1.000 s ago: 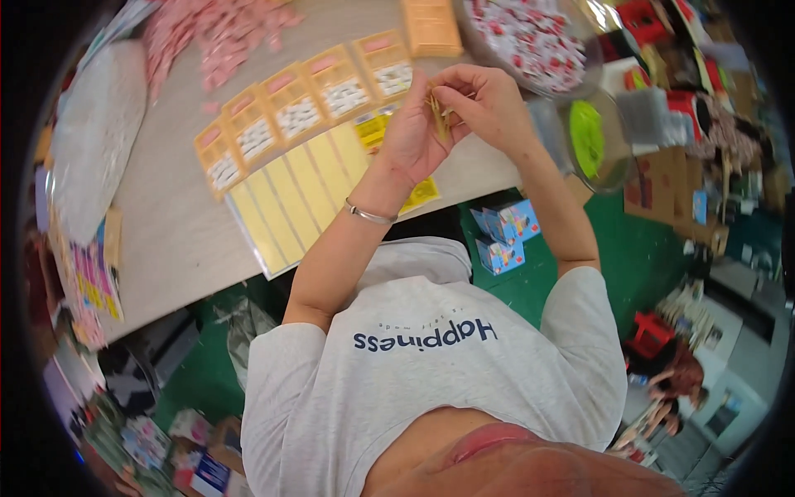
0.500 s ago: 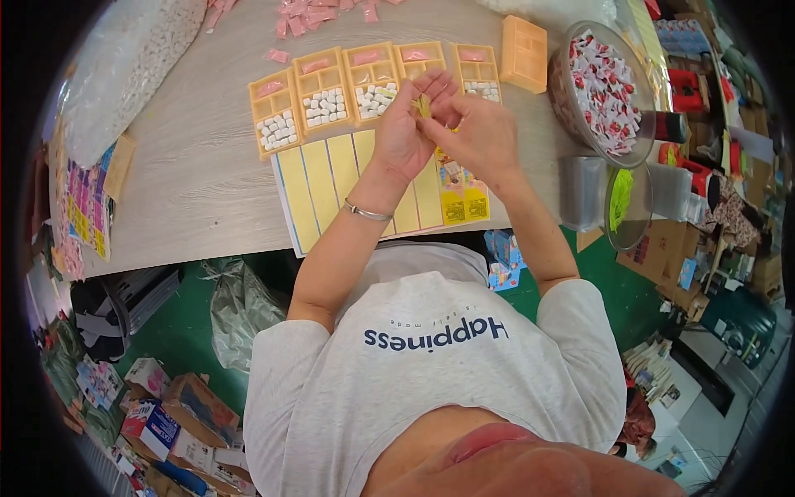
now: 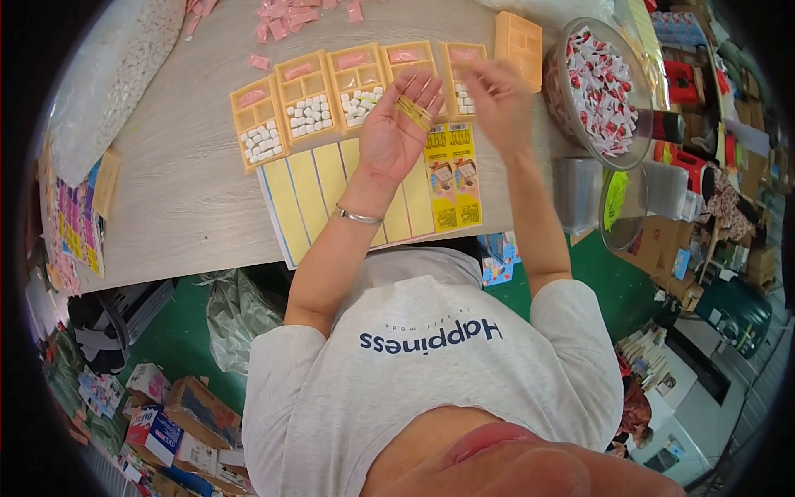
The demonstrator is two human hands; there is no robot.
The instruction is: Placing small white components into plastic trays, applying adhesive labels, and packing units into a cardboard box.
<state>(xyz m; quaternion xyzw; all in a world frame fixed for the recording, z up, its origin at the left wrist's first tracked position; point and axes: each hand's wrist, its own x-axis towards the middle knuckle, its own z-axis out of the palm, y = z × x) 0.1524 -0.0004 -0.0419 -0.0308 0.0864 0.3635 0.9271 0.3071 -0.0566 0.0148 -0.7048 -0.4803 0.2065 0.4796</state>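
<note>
Fingers [image 3: 418,89] of the left hand [image 3: 396,132] are spread and palm-up, with a small bunch of yellow rubber bands [image 3: 412,111] lying loose across their base, over the table's middle. The right hand [image 3: 497,98] hovers just beside it, fingers apart and a little curled, holding nothing that shows (it is blurred, so the fingertips are hard to read). A metal bangle [image 3: 358,217] circles the left wrist. Beneath both hands a row of orange trays [image 3: 308,91] runs across the table [image 3: 182,190], each with a pink packet in its far compartment and small white pieces in the nearer one; a further tray [image 3: 518,37] lies alone at the row's right end. Nearer the person, touching the trays' front edge, lie yellow cards [image 3: 310,186], the two rightmost printed face up. A clear bowl [image 3: 580,124] of red-and-white wrapped sweets stands to the right, loose pink packets [image 3: 286,15] lie at the far edge, and a bag [image 3: 116,74] of white pieces rests at the left.
</note>
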